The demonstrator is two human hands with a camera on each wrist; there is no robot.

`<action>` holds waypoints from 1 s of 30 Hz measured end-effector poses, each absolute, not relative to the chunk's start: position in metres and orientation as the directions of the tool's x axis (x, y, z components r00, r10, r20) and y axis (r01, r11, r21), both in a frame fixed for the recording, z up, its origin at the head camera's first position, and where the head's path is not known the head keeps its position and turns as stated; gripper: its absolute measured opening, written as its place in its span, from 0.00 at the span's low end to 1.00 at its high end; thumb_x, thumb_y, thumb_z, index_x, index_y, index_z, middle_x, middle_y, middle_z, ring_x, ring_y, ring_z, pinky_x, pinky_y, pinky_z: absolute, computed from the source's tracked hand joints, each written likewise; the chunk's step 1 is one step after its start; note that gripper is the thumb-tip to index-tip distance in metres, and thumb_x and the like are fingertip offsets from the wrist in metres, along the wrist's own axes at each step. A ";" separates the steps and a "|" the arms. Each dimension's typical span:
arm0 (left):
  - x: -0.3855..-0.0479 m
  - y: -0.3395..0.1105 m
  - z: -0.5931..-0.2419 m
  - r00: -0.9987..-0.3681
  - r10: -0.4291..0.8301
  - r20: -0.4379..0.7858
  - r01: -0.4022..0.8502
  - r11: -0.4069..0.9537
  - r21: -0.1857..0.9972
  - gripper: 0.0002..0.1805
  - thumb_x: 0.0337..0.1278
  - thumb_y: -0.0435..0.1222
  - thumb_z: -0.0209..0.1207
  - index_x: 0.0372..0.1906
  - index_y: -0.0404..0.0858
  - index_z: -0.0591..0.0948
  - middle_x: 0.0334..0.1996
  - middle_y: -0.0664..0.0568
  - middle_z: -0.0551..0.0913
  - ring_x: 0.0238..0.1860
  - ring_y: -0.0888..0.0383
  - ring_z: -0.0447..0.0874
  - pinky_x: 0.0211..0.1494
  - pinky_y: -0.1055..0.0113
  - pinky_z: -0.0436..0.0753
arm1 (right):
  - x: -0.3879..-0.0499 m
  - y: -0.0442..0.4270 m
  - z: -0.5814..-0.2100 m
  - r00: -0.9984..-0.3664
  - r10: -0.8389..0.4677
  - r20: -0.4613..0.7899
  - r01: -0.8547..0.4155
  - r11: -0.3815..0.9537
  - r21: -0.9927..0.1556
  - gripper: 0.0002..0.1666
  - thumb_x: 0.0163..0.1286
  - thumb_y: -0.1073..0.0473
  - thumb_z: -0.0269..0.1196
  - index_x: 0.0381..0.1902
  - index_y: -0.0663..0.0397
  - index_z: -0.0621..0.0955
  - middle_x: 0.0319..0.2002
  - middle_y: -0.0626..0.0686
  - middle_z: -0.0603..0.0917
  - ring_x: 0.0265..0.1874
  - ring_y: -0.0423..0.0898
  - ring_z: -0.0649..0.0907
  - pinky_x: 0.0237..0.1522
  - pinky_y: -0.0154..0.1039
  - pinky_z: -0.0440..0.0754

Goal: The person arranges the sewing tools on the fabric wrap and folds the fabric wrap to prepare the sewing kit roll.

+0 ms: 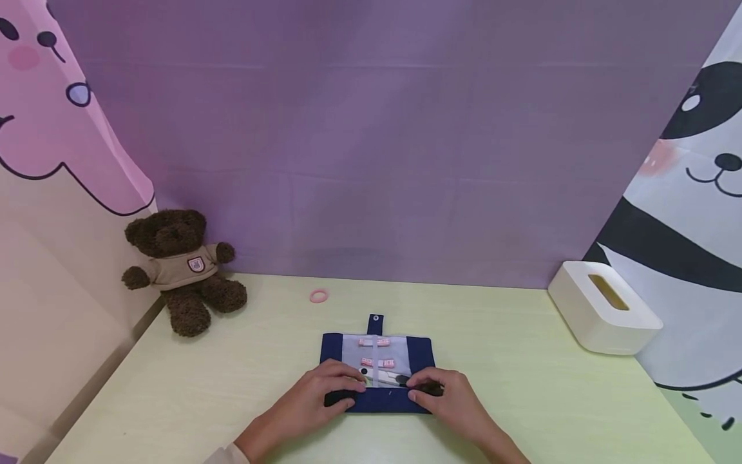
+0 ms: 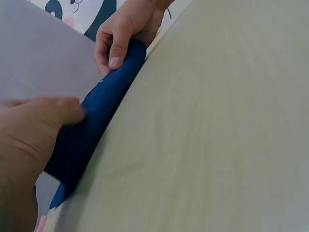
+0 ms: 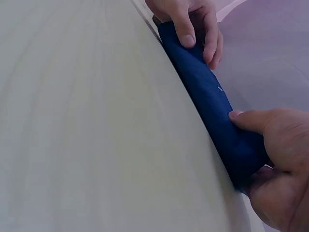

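A navy fabric case [image 1: 385, 401] lies unfolded on the table, its grey inside facing up and a snap tab [image 1: 375, 322] sticking out at the far side. Under a pale strap are two small pink-and-white pieces [image 1: 378, 363] and a slim white-and-black tool [image 1: 385, 376], too small to make out. My left hand [image 1: 319, 393] pinches the near flap at its left end, thumb in front. At the right end, my right hand [image 1: 449, 396] grips the same flap, with its thumb [image 3: 248, 120] across the navy cloth. Some fingers are hidden behind the flap.
A brown teddy bear [image 1: 188, 270] in a beige top sits at the table's back left. Near the back edge lies a pink ring [image 1: 318, 296]. A white tissue box [image 1: 585, 309] stands at the back right, before a panda-print cloth [image 1: 690, 251].
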State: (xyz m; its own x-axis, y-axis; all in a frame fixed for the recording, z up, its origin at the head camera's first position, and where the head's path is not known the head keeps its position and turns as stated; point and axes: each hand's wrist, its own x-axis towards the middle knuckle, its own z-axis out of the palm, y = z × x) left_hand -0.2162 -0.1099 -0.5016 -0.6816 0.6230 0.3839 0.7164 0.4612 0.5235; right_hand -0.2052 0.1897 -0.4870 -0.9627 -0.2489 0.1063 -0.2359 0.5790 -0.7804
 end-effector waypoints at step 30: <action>-0.223 -0.122 -0.511 -0.698 0.636 0.329 0.685 0.459 0.567 0.13 0.57 0.44 0.74 0.47 0.50 0.91 0.50 0.62 0.88 0.53 0.65 0.82 0.61 0.66 0.83 | -0.194 0.203 -0.456 -0.943 -0.259 0.211 -0.319 0.519 -0.793 0.10 0.64 0.66 0.72 0.44 0.53 0.87 0.40 0.51 0.90 0.37 0.35 0.83 0.44 0.34 0.86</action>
